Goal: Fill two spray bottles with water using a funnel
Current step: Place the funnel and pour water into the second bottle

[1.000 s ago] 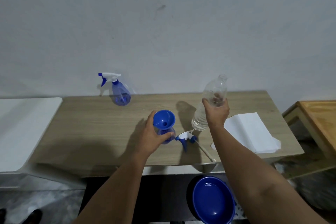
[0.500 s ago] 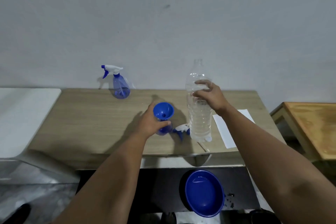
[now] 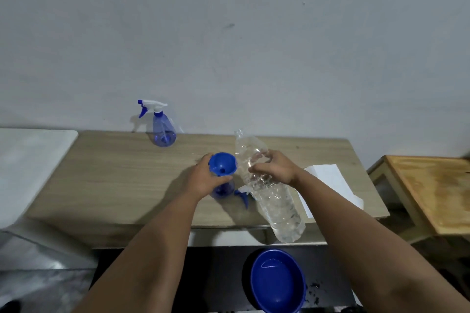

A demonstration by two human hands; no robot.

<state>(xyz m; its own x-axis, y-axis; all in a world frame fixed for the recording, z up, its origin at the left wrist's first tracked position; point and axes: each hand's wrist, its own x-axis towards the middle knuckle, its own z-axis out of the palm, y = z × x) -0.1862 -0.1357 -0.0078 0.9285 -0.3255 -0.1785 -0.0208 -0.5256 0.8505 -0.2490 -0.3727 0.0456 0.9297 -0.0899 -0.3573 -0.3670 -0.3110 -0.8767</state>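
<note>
A blue funnel (image 3: 222,163) sits in the neck of an open blue spray bottle (image 3: 223,189) at the middle of the wooden table (image 3: 122,175). My left hand (image 3: 204,177) grips that bottle just under the funnel. My right hand (image 3: 276,168) holds a large clear water bottle (image 3: 273,198), uncapped and tilted with its mouth up and left, close to the funnel's right rim. The removed spray head (image 3: 243,193) lies on the table behind the clear bottle. A second spray bottle (image 3: 162,128), with its white and blue trigger head on, stands at the back by the wall.
White paper sheets (image 3: 330,183) lie on the table's right part. A blue bowl (image 3: 277,282) sits low on a dark surface in front of the table. A white surface (image 3: 30,160) adjoins on the left and a wooden side table (image 3: 432,190) on the right.
My right hand has brought the clear bottle from the right, stood it upright, then tilted it with its mouth toward the funnel. My left hand has stayed on the spray bottle.
</note>
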